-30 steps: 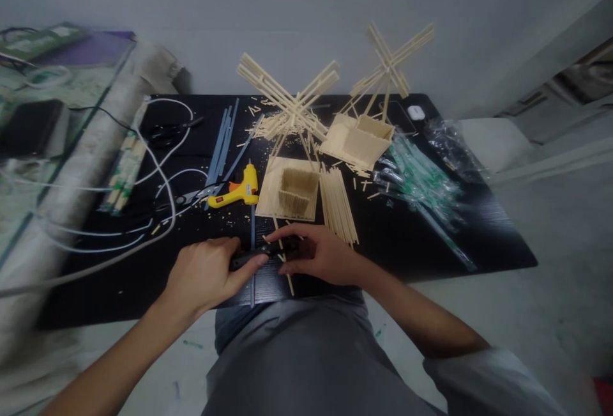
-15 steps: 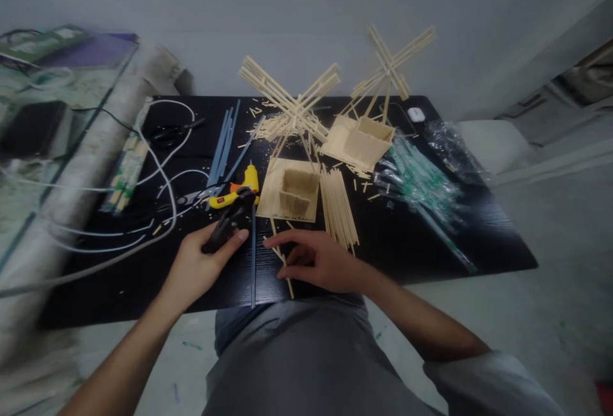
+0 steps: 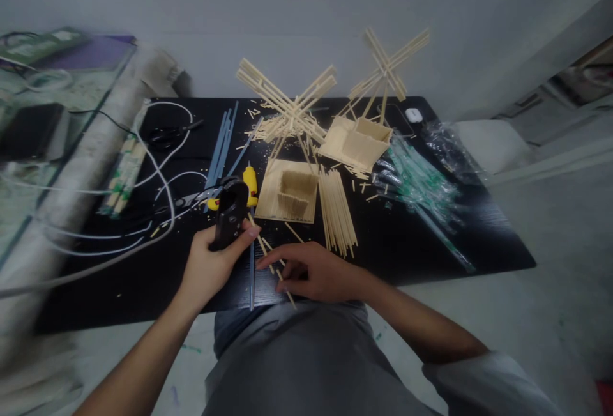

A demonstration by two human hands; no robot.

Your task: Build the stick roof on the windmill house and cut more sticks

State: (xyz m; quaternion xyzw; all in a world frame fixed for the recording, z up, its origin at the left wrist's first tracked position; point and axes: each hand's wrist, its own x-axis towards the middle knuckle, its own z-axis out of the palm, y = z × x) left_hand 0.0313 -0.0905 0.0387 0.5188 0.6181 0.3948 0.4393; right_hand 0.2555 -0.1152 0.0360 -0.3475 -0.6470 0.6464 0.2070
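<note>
My left hand [image 3: 211, 262] is wrapped around a black hand tool [image 3: 230, 211] with a rounded head, which looks like a cutter. The left thumb lies against the upper end of a thin wooden stick [image 3: 262, 245]. My right hand [image 3: 318, 270] is closed around that stick lower down, with the index finger stretched along it. A second short stick seems to lie beside it, partly hidden by the fingers. Just beyond the left hand is a yellow glue gun [image 3: 249, 186], mostly covered by the black tool. Ahead of the right hand stands a stick-built model [image 3: 268, 195] with crossed blades.
Another windmill-like model [image 3: 335, 138] stands farther back. Loose sticks [image 3: 338, 211] lie right of the near model. Blue-grey glue sticks [image 3: 220, 147], scissors [image 3: 167, 135] and white cables [image 3: 167, 195] occupy the left. Green-and-clear plastic wrapping [image 3: 416, 173] covers the right side of the black table [image 3: 143, 282].
My left hand has moved right and the black tool now stands more upright beside the stick. The stick's upper end has tilted left to meet the left thumb. My right hand has shifted slightly down.
</note>
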